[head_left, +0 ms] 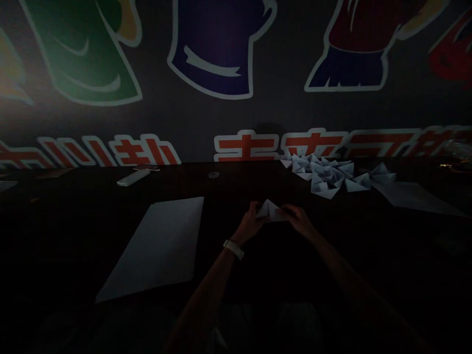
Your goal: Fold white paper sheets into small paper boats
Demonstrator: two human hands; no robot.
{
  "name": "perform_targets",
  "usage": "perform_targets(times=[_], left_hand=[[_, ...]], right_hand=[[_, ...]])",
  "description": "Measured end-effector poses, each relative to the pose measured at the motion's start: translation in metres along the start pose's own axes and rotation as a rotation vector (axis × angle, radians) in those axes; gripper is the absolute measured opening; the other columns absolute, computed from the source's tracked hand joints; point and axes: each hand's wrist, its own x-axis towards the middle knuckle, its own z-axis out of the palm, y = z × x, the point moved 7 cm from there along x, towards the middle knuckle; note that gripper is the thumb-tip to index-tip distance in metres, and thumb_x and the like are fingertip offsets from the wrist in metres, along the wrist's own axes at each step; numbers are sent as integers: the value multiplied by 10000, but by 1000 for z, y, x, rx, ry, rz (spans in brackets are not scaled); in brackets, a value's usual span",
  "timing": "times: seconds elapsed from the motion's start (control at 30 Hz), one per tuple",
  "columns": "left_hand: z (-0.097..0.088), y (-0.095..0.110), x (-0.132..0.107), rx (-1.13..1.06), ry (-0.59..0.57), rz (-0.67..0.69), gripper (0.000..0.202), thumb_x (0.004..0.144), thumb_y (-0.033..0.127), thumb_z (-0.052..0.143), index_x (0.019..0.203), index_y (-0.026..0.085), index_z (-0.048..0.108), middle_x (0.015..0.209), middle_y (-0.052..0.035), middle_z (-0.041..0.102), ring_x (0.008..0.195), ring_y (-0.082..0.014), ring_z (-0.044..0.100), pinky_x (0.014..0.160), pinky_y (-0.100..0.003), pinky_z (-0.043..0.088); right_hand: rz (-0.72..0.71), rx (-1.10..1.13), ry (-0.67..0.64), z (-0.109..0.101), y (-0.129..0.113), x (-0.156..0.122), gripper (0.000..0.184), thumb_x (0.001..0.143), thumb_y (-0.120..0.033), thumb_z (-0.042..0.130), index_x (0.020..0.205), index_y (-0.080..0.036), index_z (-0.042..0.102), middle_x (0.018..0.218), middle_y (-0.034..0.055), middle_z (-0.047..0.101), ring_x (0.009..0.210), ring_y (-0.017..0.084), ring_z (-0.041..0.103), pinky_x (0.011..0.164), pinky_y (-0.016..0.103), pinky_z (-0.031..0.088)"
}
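A small folded white paper piece (271, 210) is held over the dark table between both hands. My left hand (250, 223), with a white band at the wrist, pinches its left side. My right hand (298, 219) grips its right side with closed fingers. The scene is very dim, so the paper's folds are hard to read.
A stack of flat white paper sheets (158, 246) lies to the left. A pile of several folded paper shapes (328, 176) sits at the far right, beside another flat sheet (416, 196). A white remote (132, 178) and a small round object (213, 174) lie near the wall with painted figures.
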Motion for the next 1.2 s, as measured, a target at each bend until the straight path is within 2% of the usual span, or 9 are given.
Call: perform_targets(times=[0.07, 0.17, 0.3, 0.57, 0.73, 0.83, 0.93, 1.03, 1.2], left_hand=[[4, -3, 1, 1, -42, -24, 258, 765, 232, 604, 975, 161, 473, 888, -45, 614, 778, -160, 588, 669, -249, 441], [10, -3, 1, 36, -97, 28, 113, 806, 252, 540, 862, 157, 514, 816, -19, 601, 731, -140, 554, 647, -236, 424], [10, -3, 1, 62, -88, 50, 96, 810, 244, 522, 844, 155, 519, 790, -7, 580, 709, -132, 532, 617, -224, 402], [0, -7, 2, 34, -22, -98, 188, 747, 324, 614, 737, 157, 530, 622, 31, 532, 558, -107, 513, 476, -186, 328], [-7, -4, 2, -187, 31, -141, 249, 693, 380, 670, 732, 145, 598, 591, 34, 564, 485, -96, 522, 435, -179, 346], [-16, 0, 3, -437, 161, -106, 311, 665, 379, 705, 852, 134, 658, 728, -13, 648, 583, -114, 579, 513, -196, 438], [-19, 3, 2, -680, 227, -79, 382, 670, 404, 712, 923, 120, 682, 824, -47, 676, 663, -128, 607, 626, -239, 504], [-19, 2, 0, -760, 253, -101, 404, 651, 432, 728, 894, 111, 701, 797, -49, 681, 661, -130, 612, 652, -264, 524], [-20, -1, -2, -796, 320, -137, 365, 624, 426, 751, 791, 104, 706, 677, -29, 663, 591, -114, 604, 609, -251, 519]], right_hand=[[1, -14, 27, -2, -1, -1, 372, 757, -537, 534, 763, -184, 649, 712, 15, 661, 712, 196, 604, 635, 276, 447], [-25, -32, 63, -2, -2, -1, 388, 764, -551, 523, 726, -182, 636, 685, 10, 644, 700, 185, 589, 627, 265, 433], [-1, -20, 71, -1, 2, -2, 405, 756, -567, 523, 719, -180, 639, 692, 17, 652, 701, 186, 591, 623, 266, 439], [89, 94, 34, -1, 2, -2, 376, 699, -531, 592, 826, -191, 689, 811, 31, 700, 790, 220, 626, 697, 311, 471], [117, 149, 45, -3, 4, -3, 392, 659, -543, 635, 813, -187, 694, 737, 16, 686, 687, 195, 616, 612, 286, 466], [109, 219, 170, -13, 5, -4, 390, 665, -558, 634, 767, -183, 670, 706, 6, 664, 673, 180, 600, 608, 273, 453], [113, 338, 231, -16, 7, -6, 376, 669, -548, 646, 748, -180, 642, 699, 4, 641, 661, 169, 584, 596, 266, 446], [123, 414, 226, -14, 7, -7, 364, 658, -538, 665, 721, -183, 620, 673, -3, 614, 630, 158, 564, 571, 260, 439], [118, 397, 204, -12, 5, -7, 370, 655, -553, 659, 663, -189, 597, 597, -21, 582, 571, 141, 531, 538, 252, 407]])
